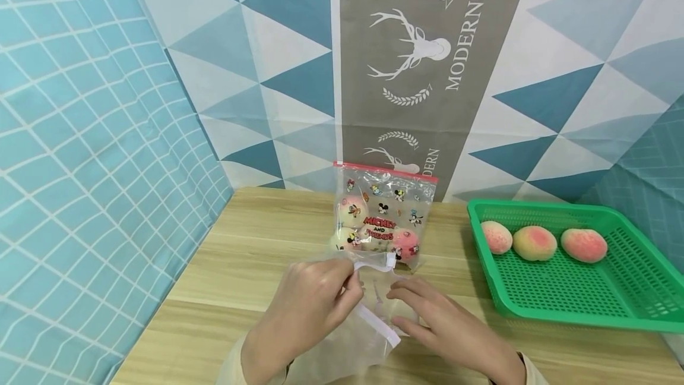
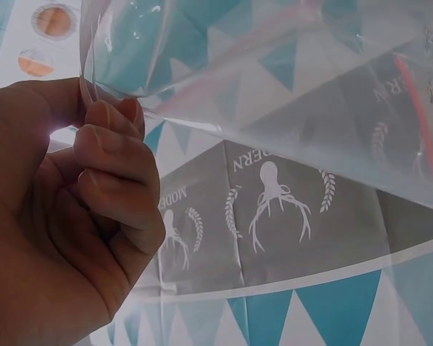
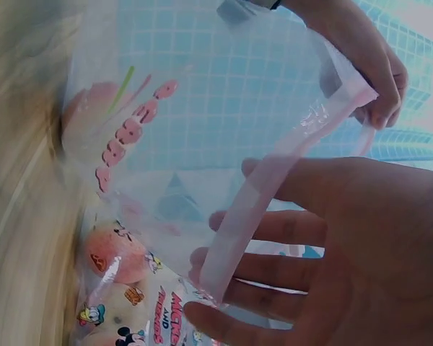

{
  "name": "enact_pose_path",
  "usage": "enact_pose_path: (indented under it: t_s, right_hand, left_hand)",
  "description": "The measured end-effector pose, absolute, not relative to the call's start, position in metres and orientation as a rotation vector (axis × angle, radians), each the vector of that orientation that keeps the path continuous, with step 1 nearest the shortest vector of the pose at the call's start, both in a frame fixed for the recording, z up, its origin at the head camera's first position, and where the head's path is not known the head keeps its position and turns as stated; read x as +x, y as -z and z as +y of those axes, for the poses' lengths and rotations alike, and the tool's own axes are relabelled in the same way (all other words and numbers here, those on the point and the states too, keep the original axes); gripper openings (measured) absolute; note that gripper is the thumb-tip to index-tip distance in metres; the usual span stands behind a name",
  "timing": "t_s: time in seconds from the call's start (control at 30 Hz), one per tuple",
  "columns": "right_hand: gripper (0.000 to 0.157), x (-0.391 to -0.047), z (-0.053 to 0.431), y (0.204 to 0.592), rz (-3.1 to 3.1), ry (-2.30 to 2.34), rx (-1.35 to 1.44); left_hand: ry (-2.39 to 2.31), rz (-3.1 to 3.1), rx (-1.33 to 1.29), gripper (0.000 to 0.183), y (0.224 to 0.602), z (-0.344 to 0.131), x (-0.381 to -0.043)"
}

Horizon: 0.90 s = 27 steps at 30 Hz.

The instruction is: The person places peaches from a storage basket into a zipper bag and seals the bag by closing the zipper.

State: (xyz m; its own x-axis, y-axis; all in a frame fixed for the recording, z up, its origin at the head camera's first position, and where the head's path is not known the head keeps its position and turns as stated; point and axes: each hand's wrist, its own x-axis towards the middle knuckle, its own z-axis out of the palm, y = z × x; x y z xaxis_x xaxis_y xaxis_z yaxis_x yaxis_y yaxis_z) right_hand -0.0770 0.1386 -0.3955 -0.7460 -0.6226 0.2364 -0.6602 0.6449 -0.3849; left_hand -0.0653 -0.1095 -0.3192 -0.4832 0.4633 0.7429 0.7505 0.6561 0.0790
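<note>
A translucent zip bag (image 1: 342,349) with a pale slider strip is held upright over the table, its mouth spread apart. My left hand (image 1: 312,296) pinches the mouth's edge between thumb and forefinger, the other fingers curled. On the opposite side my right hand (image 1: 446,322) has its fingers loosely extended; in the right wrist view the fingertips overlap the strip (image 3: 249,209). Low in this bag a peach (image 3: 94,119) shows behind pink lettering. Just behind stands a clear zip bag (image 1: 424,204) with a red top and Mickey print, with several peaches (image 1: 352,211) in it.
A green basket (image 1: 534,305) stands at the right with three peaches (image 1: 583,246) near its back left. The wooden table (image 1: 251,248) meets a patterned cloth backdrop (image 1: 299,70) behind and a blue checked cloth (image 1: 107,171) at the left.
</note>
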Motion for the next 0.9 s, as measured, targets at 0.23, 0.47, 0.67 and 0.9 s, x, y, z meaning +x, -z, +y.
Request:
enact_pose_path:
  t_s: [0.23, 0.47, 0.67, 0.9]
  right_hand:
    - [0.006, -0.082, 0.144, 0.393, -2.584, -0.784, 1.151]
    - [0.006, -0.082, 0.147, 0.389, -2.614, -0.858, 1.154]
    - [0.016, -0.087, 0.166, 0.378, -2.434, -0.919, 1.069]
    - [0.028, -0.111, 0.246, 0.360, -2.511, -0.776, 0.606]
  left_hand:
    - [0.527, -2.210, -0.925, 0.034, 0.317, -0.108, -0.064]
    - [0.521, -2.258, -0.915, 0.034, 0.318, -0.107, -0.063]
    - [0.523, -2.249, -0.917, 0.034, 0.319, -0.107, -0.062]
    - [0.537, -2.301, -0.913, 0.035, 0.318, -0.107, -0.061]
